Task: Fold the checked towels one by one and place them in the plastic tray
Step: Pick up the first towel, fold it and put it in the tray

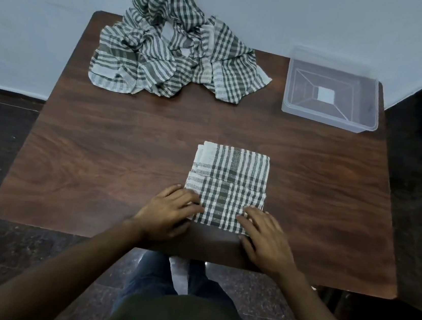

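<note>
Down at the lower middle of the frame, a folded checked towel (227,188) lies flat on the brown wooden table (98,159). Left hand (168,213) pinches its lower left corner, and right hand (262,232) grips the lower right corner, fingers curled over the cloth edge. Upper left has a crumpled pile of checked towels (175,49), well apart. Upper right, the clear plastic tray (329,120) sits with nothing folded in it yet.

Single head-worn wide-angle view, looking steeply down and forward over the wooden table (116,143), close above both forearms
</note>
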Demonstrator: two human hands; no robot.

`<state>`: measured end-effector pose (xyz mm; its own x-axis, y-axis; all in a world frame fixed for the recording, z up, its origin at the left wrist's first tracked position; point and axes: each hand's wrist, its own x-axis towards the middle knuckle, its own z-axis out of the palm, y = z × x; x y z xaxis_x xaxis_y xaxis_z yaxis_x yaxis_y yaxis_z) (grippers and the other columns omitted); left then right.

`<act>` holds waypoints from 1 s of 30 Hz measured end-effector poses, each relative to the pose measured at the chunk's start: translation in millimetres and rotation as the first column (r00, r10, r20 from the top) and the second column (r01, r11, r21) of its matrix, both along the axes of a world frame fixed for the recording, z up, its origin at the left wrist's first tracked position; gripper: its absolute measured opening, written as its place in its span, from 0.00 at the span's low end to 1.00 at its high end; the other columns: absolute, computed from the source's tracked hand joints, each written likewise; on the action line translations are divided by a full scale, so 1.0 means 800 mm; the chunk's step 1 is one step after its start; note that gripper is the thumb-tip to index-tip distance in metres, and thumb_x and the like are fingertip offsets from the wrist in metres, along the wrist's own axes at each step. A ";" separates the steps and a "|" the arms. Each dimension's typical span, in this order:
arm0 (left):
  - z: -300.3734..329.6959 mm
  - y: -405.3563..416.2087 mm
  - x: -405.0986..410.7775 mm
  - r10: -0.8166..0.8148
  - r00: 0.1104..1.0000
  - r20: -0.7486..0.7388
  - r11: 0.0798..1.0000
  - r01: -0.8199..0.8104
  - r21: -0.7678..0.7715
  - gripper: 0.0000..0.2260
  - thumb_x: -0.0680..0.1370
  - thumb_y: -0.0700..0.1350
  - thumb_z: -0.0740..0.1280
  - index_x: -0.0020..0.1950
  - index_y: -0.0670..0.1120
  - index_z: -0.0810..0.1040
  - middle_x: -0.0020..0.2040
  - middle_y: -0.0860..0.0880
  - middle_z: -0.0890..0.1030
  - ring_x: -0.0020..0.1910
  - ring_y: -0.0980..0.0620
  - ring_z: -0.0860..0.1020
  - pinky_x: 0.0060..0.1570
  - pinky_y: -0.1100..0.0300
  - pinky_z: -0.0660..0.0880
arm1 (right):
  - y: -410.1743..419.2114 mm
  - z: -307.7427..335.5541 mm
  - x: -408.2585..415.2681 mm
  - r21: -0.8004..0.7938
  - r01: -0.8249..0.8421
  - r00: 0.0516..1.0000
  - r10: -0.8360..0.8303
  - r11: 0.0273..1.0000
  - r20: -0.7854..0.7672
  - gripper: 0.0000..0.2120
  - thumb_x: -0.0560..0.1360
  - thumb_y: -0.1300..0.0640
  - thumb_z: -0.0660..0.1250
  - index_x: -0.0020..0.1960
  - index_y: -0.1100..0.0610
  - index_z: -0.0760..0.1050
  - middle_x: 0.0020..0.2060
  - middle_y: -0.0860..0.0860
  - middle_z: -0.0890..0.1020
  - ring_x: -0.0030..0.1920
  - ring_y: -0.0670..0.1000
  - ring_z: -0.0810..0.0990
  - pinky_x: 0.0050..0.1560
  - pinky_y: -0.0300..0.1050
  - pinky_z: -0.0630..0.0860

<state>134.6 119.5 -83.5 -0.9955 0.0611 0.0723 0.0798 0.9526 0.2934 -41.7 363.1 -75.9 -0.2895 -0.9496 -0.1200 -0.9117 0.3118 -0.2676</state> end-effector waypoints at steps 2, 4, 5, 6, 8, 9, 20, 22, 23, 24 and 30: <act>0.002 0.002 -0.007 -0.014 0.999 -0.034 0.999 0.013 -0.034 0.13 0.74 0.45 0.64 0.58 0.48 0.78 0.54 0.48 0.80 0.56 0.48 0.78 0.68 0.48 0.66 | -0.008 0.005 0.001 -0.026 0.008 1.000 -0.009 1.000 -0.021 0.14 0.75 0.54 0.59 0.58 0.53 0.76 0.59 0.51 0.79 0.61 0.52 0.74 0.67 0.56 0.66; 0.012 0.004 -0.010 -0.048 0.999 -0.012 0.999 0.048 -0.018 0.11 0.75 0.45 0.62 0.54 0.48 0.80 0.50 0.49 0.81 0.51 0.49 0.79 0.68 0.48 0.69 | -0.011 0.019 0.003 -0.025 0.026 0.999 -0.025 0.999 0.043 0.10 0.74 0.55 0.59 0.52 0.52 0.77 0.51 0.47 0.80 0.53 0.48 0.77 0.67 0.53 0.63; 0.021 0.005 -0.009 -0.033 0.999 0.030 0.997 0.031 0.066 0.11 0.75 0.46 0.61 0.54 0.49 0.80 0.50 0.50 0.81 0.51 0.50 0.80 0.66 0.49 0.71 | -0.009 0.029 0.002 -0.026 0.060 0.987 -0.055 0.998 0.152 0.08 0.74 0.55 0.60 0.50 0.52 0.77 0.48 0.46 0.80 0.50 0.46 0.77 0.65 0.49 0.64; 0.030 0.005 -0.010 0.021 0.996 0.083 0.977 -0.038 0.211 0.12 0.75 0.46 0.61 0.55 0.50 0.80 0.52 0.51 0.82 0.52 0.52 0.80 0.63 0.53 0.73 | -0.006 0.040 -0.002 -0.008 0.119 0.944 -0.111 0.993 0.310 0.06 0.75 0.57 0.62 0.48 0.52 0.78 0.45 0.45 0.81 0.47 0.44 0.77 0.60 0.44 0.67; 0.048 0.007 -0.017 0.174 0.953 0.248 0.804 -0.283 0.523 0.14 0.74 0.46 0.63 0.59 0.51 0.79 0.56 0.54 0.81 0.52 0.59 0.79 0.53 0.63 0.75 | -0.003 0.059 -0.015 0.056 0.267 0.724 -0.239 0.962 0.648 0.05 0.76 0.63 0.66 0.46 0.55 0.79 0.39 0.44 0.81 0.40 0.41 0.77 0.46 0.37 0.71; 0.054 0.008 -0.026 0.245 0.928 0.280 0.678 -0.371 0.635 0.14 0.74 0.45 0.65 0.59 0.49 0.79 0.53 0.53 0.81 0.47 0.63 0.78 0.47 0.68 0.74 | -0.007 0.064 -0.022 0.073 0.357 0.588 -0.285 0.931 0.757 0.06 0.76 0.66 0.67 0.43 0.57 0.79 0.35 0.44 0.80 0.37 0.41 0.76 0.40 0.35 0.71; 0.040 -0.018 -0.099 0.567 0.631 0.529 0.132 -0.704 0.698 0.14 0.75 0.39 0.71 0.60 0.41 0.78 0.44 0.48 0.83 0.42 0.51 0.80 0.48 0.54 0.79 | -0.070 0.038 -0.064 0.002 0.777 0.489 -0.606 0.629 0.628 0.16 0.73 0.62 0.70 0.60 0.58 0.74 0.52 0.54 0.79 0.51 0.53 0.76 0.53 0.48 0.74; 0.041 -0.014 -0.090 0.627 0.623 0.467 0.439 -0.778 0.449 0.17 0.75 0.47 0.71 0.63 0.49 0.77 0.51 0.49 0.82 0.48 0.48 0.80 0.52 0.51 0.77 | -0.063 0.033 -0.048 -0.106 0.634 0.756 -0.586 0.766 0.292 0.24 0.73 0.61 0.68 0.67 0.57 0.69 0.64 0.57 0.74 0.61 0.56 0.73 0.61 0.52 0.71; 0.042 -0.011 -0.086 0.663 0.605 0.441 0.512 -0.796 0.322 0.19 0.75 0.51 0.70 0.65 0.52 0.76 0.55 0.49 0.80 0.52 0.46 0.79 0.53 0.50 0.76 | -0.060 0.031 -0.039 -0.157 0.531 0.847 -0.518 0.833 0.121 0.25 0.73 0.60 0.67 0.69 0.56 0.68 0.68 0.58 0.70 0.66 0.57 0.70 0.65 0.55 0.69; 0.045 -0.006 -0.083 0.692 0.586 0.422 0.534 -0.809 0.247 0.20 0.75 0.54 0.68 0.66 0.53 0.75 0.57 0.49 0.78 0.55 0.44 0.78 0.53 0.49 0.76 | -0.059 0.029 -0.031 -0.184 0.412 0.908 -0.420 0.892 -0.004 0.25 0.74 0.58 0.65 0.70 0.55 0.67 0.71 0.59 0.68 0.69 0.57 0.66 0.68 0.57 0.65; 0.038 0.016 -0.083 0.745 0.539 0.393 0.531 -0.836 0.139 0.19 0.76 0.58 0.66 0.63 0.50 0.75 0.58 0.47 0.75 0.59 0.44 0.74 0.52 0.48 0.74 | -0.058 -0.014 0.006 0.127 -0.011 0.994 0.024 0.992 -0.102 0.30 0.80 0.38 0.47 0.77 0.52 0.53 0.77 0.53 0.53 0.77 0.54 0.54 0.73 0.57 0.46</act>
